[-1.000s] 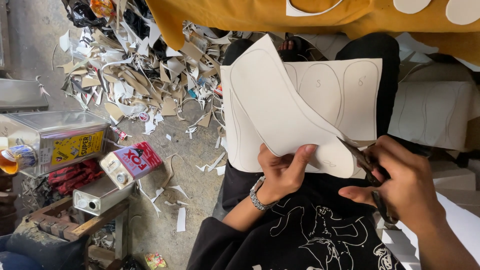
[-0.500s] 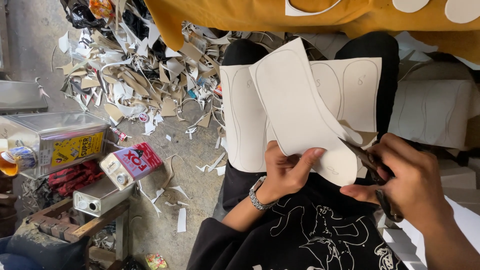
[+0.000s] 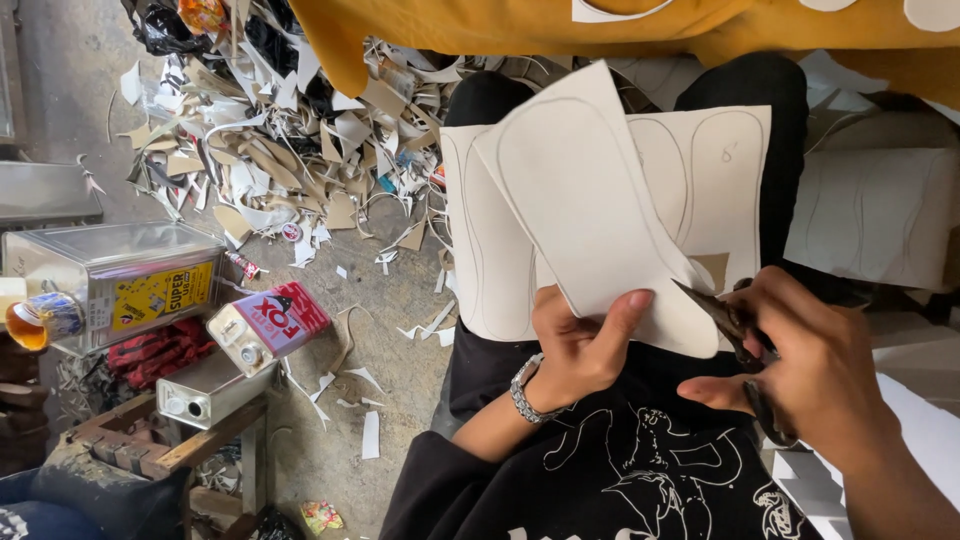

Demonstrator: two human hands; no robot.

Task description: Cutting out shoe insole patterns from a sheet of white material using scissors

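Your left hand is pinching the white card sheet, its traced sole outline running away from you; your right hand, gripping the scissors, is meeting its lower right edge.

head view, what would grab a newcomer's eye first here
At centre, the left hand holds up a pale sheet drawn with sole-shaped outlines, while the right hand works dark scissors into its lower edge. Upper left, a heap of offcuts covers the floor, and metal tins stand at the left.
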